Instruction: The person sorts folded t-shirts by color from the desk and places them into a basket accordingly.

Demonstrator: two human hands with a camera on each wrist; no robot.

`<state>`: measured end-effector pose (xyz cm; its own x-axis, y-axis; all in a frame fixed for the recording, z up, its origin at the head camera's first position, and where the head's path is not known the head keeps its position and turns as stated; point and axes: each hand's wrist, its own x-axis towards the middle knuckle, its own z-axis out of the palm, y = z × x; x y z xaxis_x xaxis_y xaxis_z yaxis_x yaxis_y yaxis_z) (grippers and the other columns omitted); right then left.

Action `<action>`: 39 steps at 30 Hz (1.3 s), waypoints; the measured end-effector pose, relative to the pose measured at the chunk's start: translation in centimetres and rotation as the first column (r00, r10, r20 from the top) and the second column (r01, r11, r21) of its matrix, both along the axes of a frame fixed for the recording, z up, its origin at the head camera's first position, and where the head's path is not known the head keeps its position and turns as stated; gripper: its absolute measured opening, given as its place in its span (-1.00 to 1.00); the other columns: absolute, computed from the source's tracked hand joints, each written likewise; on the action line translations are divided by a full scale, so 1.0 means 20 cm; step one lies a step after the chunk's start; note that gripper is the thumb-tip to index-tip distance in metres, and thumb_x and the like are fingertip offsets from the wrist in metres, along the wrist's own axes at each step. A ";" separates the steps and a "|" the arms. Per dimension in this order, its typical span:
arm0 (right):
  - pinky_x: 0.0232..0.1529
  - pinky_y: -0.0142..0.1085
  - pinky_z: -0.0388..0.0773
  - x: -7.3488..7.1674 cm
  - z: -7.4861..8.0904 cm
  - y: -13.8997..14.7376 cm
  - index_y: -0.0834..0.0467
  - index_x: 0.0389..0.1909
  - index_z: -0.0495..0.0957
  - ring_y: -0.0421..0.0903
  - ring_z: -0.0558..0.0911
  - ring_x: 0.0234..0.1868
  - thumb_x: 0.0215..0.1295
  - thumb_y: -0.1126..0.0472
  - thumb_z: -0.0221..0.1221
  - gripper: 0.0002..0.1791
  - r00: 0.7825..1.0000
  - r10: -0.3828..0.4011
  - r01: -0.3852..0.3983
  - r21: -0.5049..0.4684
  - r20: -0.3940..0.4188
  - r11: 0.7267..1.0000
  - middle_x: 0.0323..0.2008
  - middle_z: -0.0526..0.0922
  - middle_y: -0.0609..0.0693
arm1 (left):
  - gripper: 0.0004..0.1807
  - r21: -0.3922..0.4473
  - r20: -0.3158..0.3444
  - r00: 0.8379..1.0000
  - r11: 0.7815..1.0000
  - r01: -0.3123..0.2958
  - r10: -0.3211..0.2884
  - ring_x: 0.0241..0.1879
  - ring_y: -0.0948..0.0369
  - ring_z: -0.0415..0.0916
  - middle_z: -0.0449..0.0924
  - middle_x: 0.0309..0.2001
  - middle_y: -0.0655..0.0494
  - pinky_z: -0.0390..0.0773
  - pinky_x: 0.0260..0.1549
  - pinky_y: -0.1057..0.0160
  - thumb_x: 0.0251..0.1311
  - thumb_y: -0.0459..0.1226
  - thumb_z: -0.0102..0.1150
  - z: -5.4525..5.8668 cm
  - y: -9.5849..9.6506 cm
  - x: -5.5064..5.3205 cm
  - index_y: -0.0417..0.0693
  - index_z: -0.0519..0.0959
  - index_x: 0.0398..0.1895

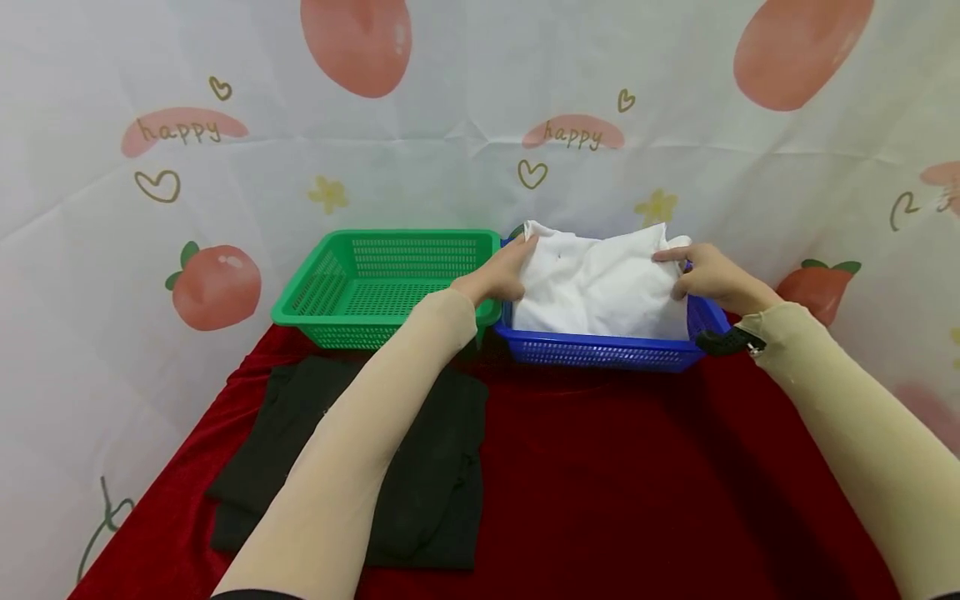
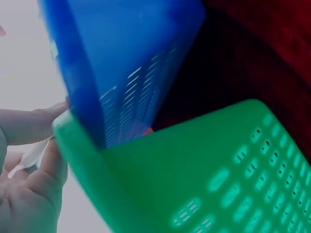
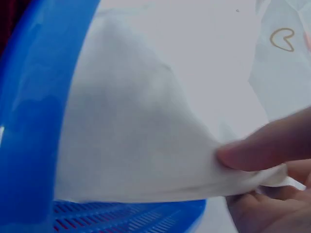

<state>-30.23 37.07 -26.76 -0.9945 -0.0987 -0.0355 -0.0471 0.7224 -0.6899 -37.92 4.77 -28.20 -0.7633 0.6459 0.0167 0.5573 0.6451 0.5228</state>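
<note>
A folded white cloth, maybe a garment (image 1: 600, 283), lies in the blue basket (image 1: 600, 348), its far corners raised above the rim. My left hand (image 1: 498, 271) pinches its left edge where the blue basket meets the green one; in the left wrist view, white fabric shows between thumb and fingers of that hand (image 2: 34, 179). On the other side, my right hand (image 1: 712, 275) grips the right edge. The right wrist view shows the thumb (image 3: 243, 154) pressing on top of the white cloth (image 3: 131, 121), with fingers beneath.
A green basket (image 1: 386, 320) stands left of the blue one, nothing visible inside. Folded black clothes (image 1: 435, 467) lie on the red velvet cloth (image 1: 615, 483) in front, partly behind my left forearm. A white printed curtain (image 1: 450, 108) hangs close behind the baskets.
</note>
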 end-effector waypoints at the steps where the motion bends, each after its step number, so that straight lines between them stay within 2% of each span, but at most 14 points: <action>1: -0.56 -0.31 0.26 0.00 -0.01 -0.01 0.38 0.34 0.35 -0.04 0.16 -0.54 -0.14 0.64 0.16 -0.16 1.000 0.013 -0.013 0.010 0.010 1.000 0.01 0.20 0.31 | 0.13 -0.008 0.013 1.000 1.000 0.002 -0.001 0.50 0.11 -0.26 -0.32 0.57 -0.03 0.21 0.22 0.33 -0.05 -0.69 0.11 0.00 0.00 0.00 -0.08 -0.19 0.58; 3: -0.52 -0.30 0.26 0.00 -0.02 -0.01 0.39 0.34 0.34 -0.02 0.21 -0.50 -0.12 0.62 0.17 -0.17 0.998 0.038 -0.040 0.032 0.042 0.999 0.13 0.20 0.37 | 0.13 -0.037 0.033 0.999 0.999 0.005 -0.004 0.50 0.12 -0.28 -0.35 0.57 -0.01 0.14 0.26 0.37 -0.04 -0.66 0.13 -0.01 -0.01 0.01 -0.07 -0.19 0.59; 4: -0.45 -0.28 0.30 0.01 -0.03 -0.01 0.41 0.35 0.32 0.03 0.30 -0.40 -0.09 0.60 0.18 -0.19 0.997 0.051 -0.054 0.047 0.059 0.997 0.22 0.17 0.40 | 0.12 -0.043 0.056 0.998 0.999 0.010 -0.007 0.51 0.13 -0.30 -0.39 0.57 -0.01 0.24 0.19 0.36 -0.02 -0.66 0.12 -0.01 -0.01 0.02 -0.04 -0.20 0.59; 6: -0.30 -0.21 0.43 0.01 -0.03 -0.01 0.43 0.36 0.28 0.16 0.35 -0.14 -0.01 0.55 0.19 -0.22 0.993 0.073 -0.080 0.074 0.093 0.994 0.32 0.10 0.48 | 0.10 -0.049 0.088 0.996 0.999 0.018 -0.014 0.51 0.11 -0.32 -0.46 0.57 0.00 0.41 -0.07 0.35 0.03 -0.65 0.11 -0.01 -0.02 0.02 0.02 -0.20 0.60; 8: -0.04 -0.07 0.47 0.03 -0.02 -0.02 0.44 0.37 0.25 0.26 0.27 0.16 0.11 0.48 0.20 -0.26 0.988 0.082 -0.095 0.093 0.130 0.991 0.37 0.03 0.50 | 0.06 -0.054 0.098 0.995 0.998 0.032 -0.027 0.51 0.08 -0.35 -0.48 0.56 -0.02 0.40 -0.29 0.31 0.09 -0.61 0.11 0.00 -0.03 0.03 0.06 -0.18 0.60; 10: 0.11 0.13 0.39 0.04 0.00 -0.03 0.44 0.37 0.24 0.34 0.26 0.24 0.22 0.41 0.20 -0.31 0.985 0.082 -0.098 0.103 0.152 0.990 0.37 0.03 0.51 | 0.02 -0.043 0.103 0.994 0.998 0.048 -0.044 0.51 0.07 -0.33 -0.41 0.57 -0.03 0.37 -0.33 0.26 0.14 -0.57 0.13 0.01 -0.04 0.04 0.06 -0.13 0.60; 11: 0.12 0.20 0.36 0.05 0.01 -0.04 0.43 0.37 0.24 0.38 0.28 0.23 0.26 0.37 0.20 -0.33 0.986 0.075 -0.092 0.108 0.150 0.990 0.35 0.05 0.52 | -0.01 -0.037 0.093 0.994 0.998 0.060 -0.056 0.50 0.03 -0.19 -0.33 0.57 -0.03 0.40 -0.26 0.24 0.15 -0.53 0.15 0.01 -0.05 0.05 0.04 -0.09 0.59; 15: 0.19 0.29 0.23 0.11 0.03 -0.09 0.41 0.34 0.30 0.43 0.22 0.29 0.35 0.26 0.17 -0.40 0.998 0.022 -0.028 0.112 0.054 0.993 0.33 0.15 0.52 | -0.21 0.034 0.086 0.991 0.994 0.101 -0.104 0.37 -0.02 0.21 0.05 0.50 -0.04 0.39 0.13 0.20 0.23 -0.42 0.17 0.02 -0.09 0.11 -0.11 0.11 0.53; 19: 0.16 0.19 0.33 0.23 0.03 -0.18 0.34 0.31 0.36 0.31 0.35 0.27 0.41 0.20 0.16 -0.47 0.992 -0.067 0.069 0.022 -0.103 0.997 0.31 0.31 0.40 | -0.40 0.164 0.071 0.986 0.976 0.139 -0.153 0.29 0.01 0.35 0.29 0.39 -0.03 0.42 0.13 0.20 0.33 -0.36 0.10 0.02 -0.18 0.22 -0.14 0.27 0.44; 24: -0.02 -0.25 0.53 0.47 0.02 -0.30 0.22 0.28 0.43 -0.03 0.59 0.05 0.44 0.11 0.17 -0.52 0.974 -0.092 0.052 -0.190 -0.208 0.980 0.18 0.50 0.12 | -0.47 0.317 0.055 0.973 0.928 0.194 -0.223 0.22 0.14 0.40 0.38 0.32 0.06 0.44 0.08 0.28 0.39 -0.34 0.10 0.02 -0.34 0.40 -0.08 0.32 0.41; 27: -0.06 -0.33 0.57 0.60 0.00 -0.38 0.23 0.27 0.43 -0.07 0.63 0.01 0.44 0.15 0.17 -0.54 0.984 -0.036 -0.031 -0.373 -0.172 0.927 0.12 0.55 0.09 | -0.48 0.367 0.081 0.956 0.901 0.233 -0.281 0.21 0.17 0.42 0.40 0.30 0.09 0.45 0.10 0.23 0.41 -0.33 0.10 0.03 -0.46 0.50 -0.05 0.33 0.41; 31: 0.05 -0.22 0.53 0.70 -0.06 -0.51 0.30 0.31 0.36 0.07 0.56 0.13 0.45 0.21 0.15 -0.51 0.992 0.115 -0.128 -0.557 -0.058 0.820 0.17 0.47 0.26 | -0.48 0.385 0.132 0.941 0.891 0.242 -0.312 0.22 0.16 0.41 0.41 0.29 0.13 0.44 0.13 0.13 0.43 -0.29 0.10 0.03 -0.64 0.61 -0.01 0.33 0.42; 35: 0.10 -0.12 0.49 0.74 -0.16 -0.68 0.40 0.34 0.28 0.20 0.51 0.17 0.45 0.26 0.13 -0.47 0.973 0.226 -0.132 -0.675 0.053 0.726 0.20 0.42 0.36 | -0.47 0.383 0.210 0.929 0.900 0.207 -0.304 0.24 0.12 0.40 0.40 0.30 0.09 0.43 0.15 0.12 0.43 -0.29 0.10 -0.01 -0.83 0.66 -0.04 0.30 0.43; 39: 0.15 -0.03 0.45 0.74 -0.26 -0.86 0.42 0.35 0.25 0.28 0.48 0.18 0.47 0.30 0.07 -0.49 0.938 0.313 -0.096 -0.759 0.147 0.644 0.19 0.44 0.38 | -0.43 0.370 0.271 0.930 0.919 0.136 -0.247 0.24 0.02 0.41 0.42 0.28 -0.02 0.45 0.13 0.16 0.40 -0.30 0.13 -0.05 -1.03 0.70 -0.09 0.28 0.44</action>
<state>-15.34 19.86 -31.95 -0.9118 -0.4000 -0.0933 0.1155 -0.0316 -0.9928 -24.01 -15.83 -29.28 -0.6279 0.7768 0.0471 0.4284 0.2944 0.8543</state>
